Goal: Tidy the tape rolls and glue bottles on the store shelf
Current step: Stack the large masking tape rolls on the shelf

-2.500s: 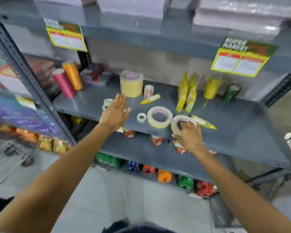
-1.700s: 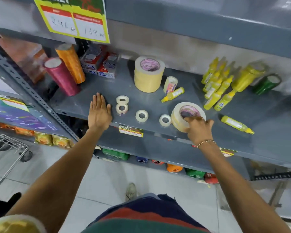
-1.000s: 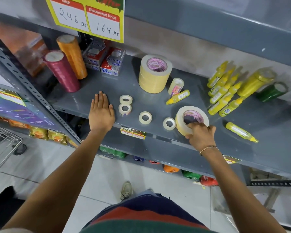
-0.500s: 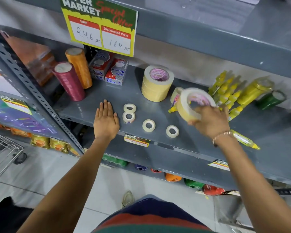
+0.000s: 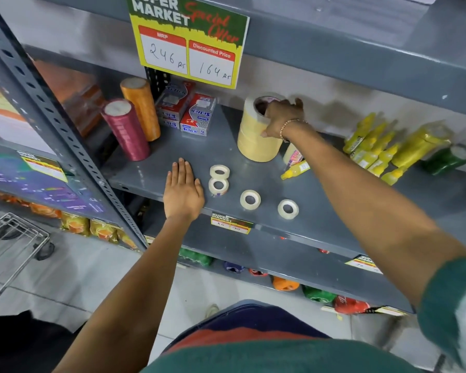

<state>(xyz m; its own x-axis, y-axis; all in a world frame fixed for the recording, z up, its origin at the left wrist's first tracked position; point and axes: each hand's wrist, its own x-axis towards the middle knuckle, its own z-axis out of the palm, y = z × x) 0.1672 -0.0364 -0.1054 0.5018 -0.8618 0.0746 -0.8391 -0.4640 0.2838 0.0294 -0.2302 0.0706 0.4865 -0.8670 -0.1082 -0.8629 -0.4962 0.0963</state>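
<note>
Head view: grey shelf (image 5: pixel 156 168); sign (image 5: pixel 189 40) reads "SUPER MARKET Special Offer, MRP 246, Discounted Price 164". My right hand (image 5: pixel 281 121) grasps the top roll on the tape stack (image 5: pixel 256 141) near the back edge. Left hand (image 5: pixel 183 191) flat, fingers released, at the front edge beside four small tape rolls (image 5: pixel 250 199). Glue bottles (image 5: pixel 371 149) toward the right end.

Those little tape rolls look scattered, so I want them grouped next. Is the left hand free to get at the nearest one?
Probably yes. The left hand lies flat and empty on the shelf, right beside the nearest small tape roll, with nothing between them.
</note>
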